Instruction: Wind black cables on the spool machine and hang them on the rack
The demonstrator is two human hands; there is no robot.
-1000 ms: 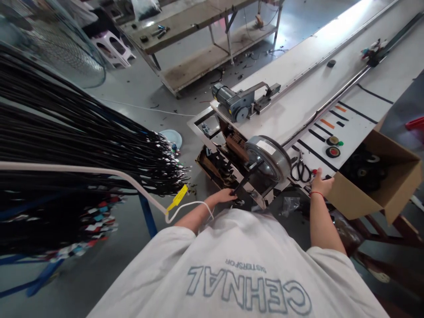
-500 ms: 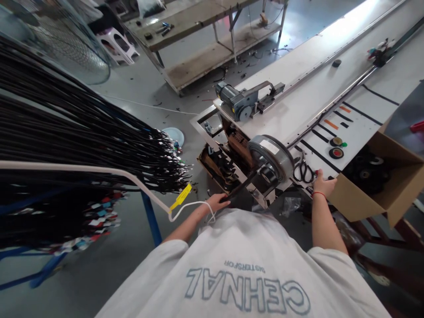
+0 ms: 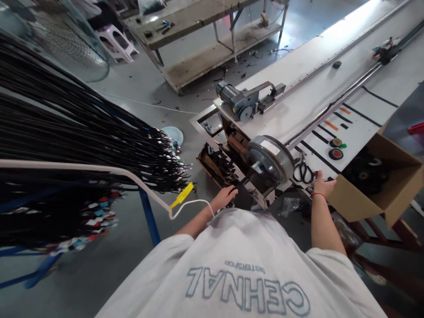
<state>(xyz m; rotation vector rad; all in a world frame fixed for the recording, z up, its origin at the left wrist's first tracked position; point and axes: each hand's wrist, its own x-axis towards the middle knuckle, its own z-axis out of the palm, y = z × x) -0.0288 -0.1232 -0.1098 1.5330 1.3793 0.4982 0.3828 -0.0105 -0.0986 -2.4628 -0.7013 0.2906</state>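
My left hand [image 3: 226,197] is in front of the metal ring-shaped winding head [image 3: 270,159], its fingers stretched out loosely. A short dark strip [image 3: 244,181] lies just beyond the fingertips; whether they touch it is unclear. My right hand [image 3: 323,185], with a red string at the wrist, is curled at the table's near edge. Something small and red shows by its fingers, mostly covered. Black-handled scissors [image 3: 303,171] lie just left of that hand. Further along, a black length [image 3: 331,106] shows on the metal rail [image 3: 308,128], which leads to a carriage [image 3: 387,52].
Black cables [image 3: 99,141] hang in a thick bundle on a blue stand at left. An open cardboard box [image 3: 380,176] of black tape rolls stands at right. Tape rolls [image 3: 336,153] and black and orange strips lie on the white table [image 3: 318,101]. A motor [image 3: 232,97] sits behind.
My left hand has moved right and slightly up toward the winding head. The black length and the carriage have shifted away along the rail. The black roll inside the ring no longer shows.
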